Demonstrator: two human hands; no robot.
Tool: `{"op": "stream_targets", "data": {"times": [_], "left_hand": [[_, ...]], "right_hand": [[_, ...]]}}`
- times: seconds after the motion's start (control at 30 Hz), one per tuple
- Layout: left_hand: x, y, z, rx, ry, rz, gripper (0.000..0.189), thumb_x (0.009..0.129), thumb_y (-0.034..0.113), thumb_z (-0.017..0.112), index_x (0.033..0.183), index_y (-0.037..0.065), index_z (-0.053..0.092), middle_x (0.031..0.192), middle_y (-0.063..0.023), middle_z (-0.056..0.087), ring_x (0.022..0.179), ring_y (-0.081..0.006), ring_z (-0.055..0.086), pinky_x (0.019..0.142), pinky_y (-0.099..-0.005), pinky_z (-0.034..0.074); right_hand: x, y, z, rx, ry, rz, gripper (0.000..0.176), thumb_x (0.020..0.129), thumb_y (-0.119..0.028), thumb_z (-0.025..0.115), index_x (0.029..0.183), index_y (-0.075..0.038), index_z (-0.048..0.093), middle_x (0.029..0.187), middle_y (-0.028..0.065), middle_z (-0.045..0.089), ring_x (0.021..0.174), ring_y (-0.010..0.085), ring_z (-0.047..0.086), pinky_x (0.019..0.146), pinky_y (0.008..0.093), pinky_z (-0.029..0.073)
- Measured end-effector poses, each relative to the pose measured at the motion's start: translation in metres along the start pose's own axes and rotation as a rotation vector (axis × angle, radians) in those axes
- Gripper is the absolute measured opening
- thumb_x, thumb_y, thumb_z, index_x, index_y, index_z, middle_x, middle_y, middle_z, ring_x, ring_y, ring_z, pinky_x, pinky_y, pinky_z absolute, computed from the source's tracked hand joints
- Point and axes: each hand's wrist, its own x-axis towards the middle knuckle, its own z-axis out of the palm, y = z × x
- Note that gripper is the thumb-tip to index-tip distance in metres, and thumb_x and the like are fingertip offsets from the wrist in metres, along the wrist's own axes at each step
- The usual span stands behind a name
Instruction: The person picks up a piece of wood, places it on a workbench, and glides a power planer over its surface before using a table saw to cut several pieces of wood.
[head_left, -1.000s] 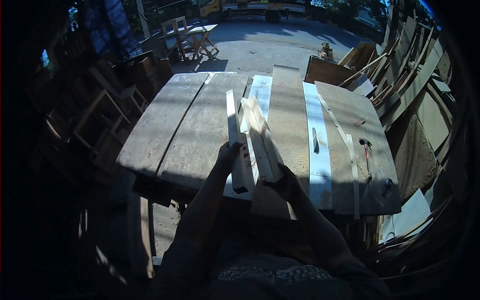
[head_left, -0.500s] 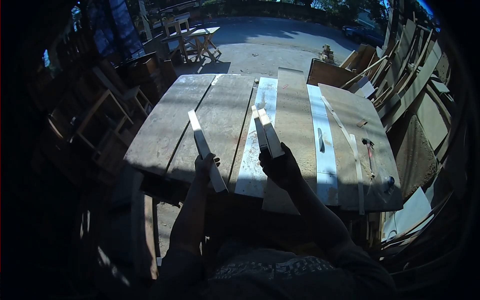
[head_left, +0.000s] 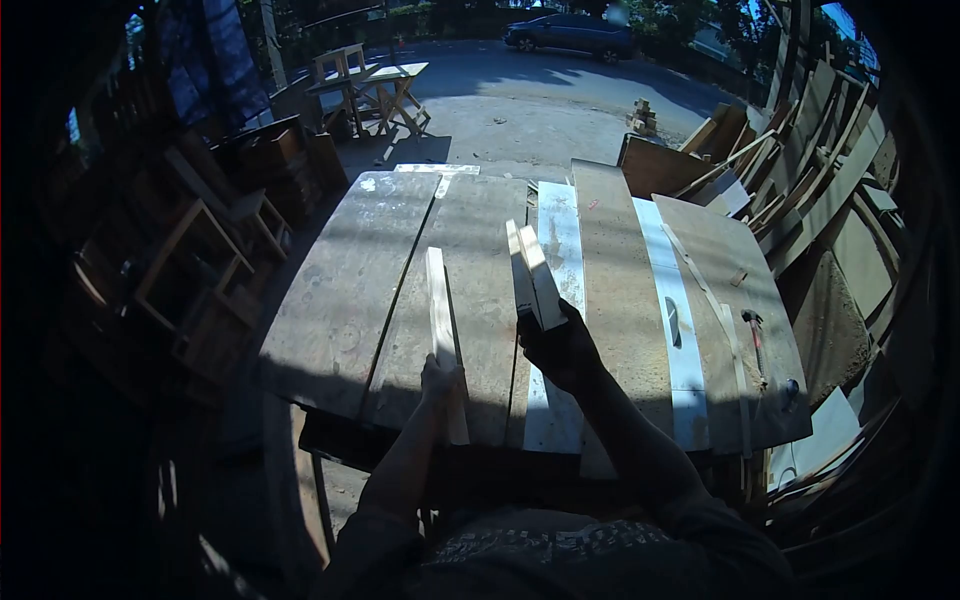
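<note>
My left hand (head_left: 441,382) is closed round the lower part of a pale wooden strip (head_left: 437,300), which points away from me over the workbench (head_left: 330,290). In my right hand (head_left: 562,345) are two short wooden pieces, a left one (head_left: 519,275) and a right one (head_left: 541,280), held side by side with their far ends slightly apart. The right hand's fingers wrap their near ends and lie in deep shadow. Both hands are above the near half of the bench, with the strip and the pair apart from each other.
On the bench's right lie a hammer (head_left: 754,335), a thin wooden strip (head_left: 735,350) and a dark curved object (head_left: 673,322). Leaning boards (head_left: 835,170) crowd the right side. Wooden frames (head_left: 190,260) stand at left, a small table (head_left: 395,75) beyond. A car (head_left: 570,36) is on the road.
My left hand has moved right with its wooden strip, which now points more straight ahead and is nearer the pair. My right hand keeps its hold. The view has shifted; a car appears on the road.
</note>
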Motion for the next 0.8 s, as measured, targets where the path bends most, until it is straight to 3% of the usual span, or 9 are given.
{"op": "stream_targets", "data": {"times": [0.03, 0.07, 0.2, 0.3, 0.37, 0.53, 0.67, 0.73, 0.8], "left_hand": [[0.001, 0.0, 0.001, 0.113, 0.001, -0.013, 0.063, 0.07, 0.028, 0.075, 0.118, -0.006, 0.052, 0.105, -0.0205, 0.064, 0.096, -0.034, 0.065, 0.08, -0.0422, 0.054], [-0.007, 0.022, -0.009, 0.352, -0.084, -0.111, 0.075, 0.07, 0.034, 0.075, 0.129, -0.003, 0.048, 0.137, -0.0257, 0.046, 0.13, -0.039, 0.044, 0.101, -0.0485, 0.042], [0.001, 0.041, -0.011, 0.232, 0.058, 0.021, 0.087, 0.07, 0.038, 0.074, 0.143, 0.003, 0.042, 0.15, -0.0235, 0.033, 0.14, -0.0402, 0.028, 0.106, -0.0588, 0.032], [0.018, 0.068, -0.007, 0.061, 0.139, 0.28, 0.074, 0.079, 0.039, 0.074, 0.138, 0.002, 0.048, 0.141, -0.0204, 0.047, 0.132, -0.0367, 0.042, 0.106, -0.0473, 0.037], [0.021, 0.119, -0.02, -0.504, -0.162, 0.072, 0.064, 0.085, 0.041, 0.071, 0.131, 0.0, 0.054, 0.132, -0.0172, 0.057, 0.122, -0.0316, 0.054, 0.103, -0.0413, 0.041], [-0.001, 0.22, -0.061, -0.79, -0.479, -0.099, 0.059, 0.088, 0.061, 0.055, 0.101, 0.005, 0.065, 0.086, -0.0065, 0.064, 0.083, -0.016, 0.059, 0.074, -0.0318, 0.045], [0.008, 0.224, -0.065, -0.753, -0.541, -0.084, 0.053, 0.088, 0.058, 0.057, 0.095, 0.006, 0.064, 0.079, -0.0051, 0.064, 0.079, -0.0166, 0.061, 0.075, -0.0331, 0.045], [0.013, 0.219, -0.062, -0.768, -0.57, -0.103, 0.054, 0.087, 0.055, 0.059, 0.11, 0.007, 0.062, 0.089, -0.0064, 0.064, 0.086, -0.0212, 0.061, 0.082, -0.0405, 0.044], [0.012, 0.217, -0.063, -0.752, -0.576, -0.103, 0.051, 0.087, 0.053, 0.06, 0.109, 0.007, 0.062, 0.089, -0.0071, 0.065, 0.085, -0.022, 0.062, 0.082, -0.0408, 0.045]], "right_hand": [[0.009, -0.001, -0.003, 0.067, -0.089, 0.028, 0.056, 0.095, -0.051, 0.047, 0.127, -0.005, 0.053, 0.109, 0.0077, 0.069, 0.088, 0.024, 0.064, 0.078, 0.0363, 0.048], [0.014, 0.001, -0.001, 0.047, -0.026, 0.033, 0.058, 0.095, -0.052, 0.047, 0.127, -0.004, 0.053, 0.109, 0.0087, 0.069, 0.089, 0.025, 0.064, 0.079, 0.036, 0.049], [0.02, 0.012, 0.032, -0.168, 0.181, -0.054, 0.06, 0.094, -0.053, 0.049, 0.127, -0.003, 0.054, 0.109, 0.0096, 0.069, 0.093, 0.0266, 0.066, 0.082, 0.0368, 0.049], [0.032, 0.003, 0.048, -0.255, 0.284, -0.024, 0.065, 0.095, -0.057, 0.044, 0.129, -0.003, 0.054, 0.113, 0.0147, 0.066, 0.098, 0.0288, 0.066, 0.082, 0.0389, 0.052], [0.039, -0.005, 0.05, -0.368, 0.264, 0.08, 0.07, 0.094, -0.062, 0.041, 0.13, -0.003, 0.054, 0.114, 0.0138, 0.067, 0.1, 0.0306, 0.065, 0.084, 0.0396, 0.049], [0.058, -0.011, 0.052, -0.562, 0.345, 0.164, 0.077, 0.092, -0.07, 0.035, 0.123, -0.004, 0.062, 0.111, 0.015, 0.069, 0.09, 0.0262, 0.066, 0.081, 0.0371, 0.047], [0.058, -0.016, 0.065, -0.641, 0.422, 0.195, 0.079, 0.091, -0.072, 0.035, 0.119, -0.004, 0.063, 0.099, 0.0147, 0.072, 0.083, 0.0249, 0.067, 0.078, 0.0382, 0.048], [0.055, -0.019, 0.071, -0.766, 0.451, 0.185, 0.083, 0.086, -0.076, 0.039, 0.123, -0.005, 0.06, 0.102, 0.0148, 0.071, 0.095, 0.0289, 0.068, 0.085, 0.0452, 0.049], [0.048, -0.018, 0.078, -0.783, 0.458, 0.157, 0.079, 0.086, -0.074, 0.042, 0.121, -0.005, 0.061, 0.1, 0.0151, 0.071, 0.092, 0.029, 0.069, 0.083, 0.0453, 0.05]]}}
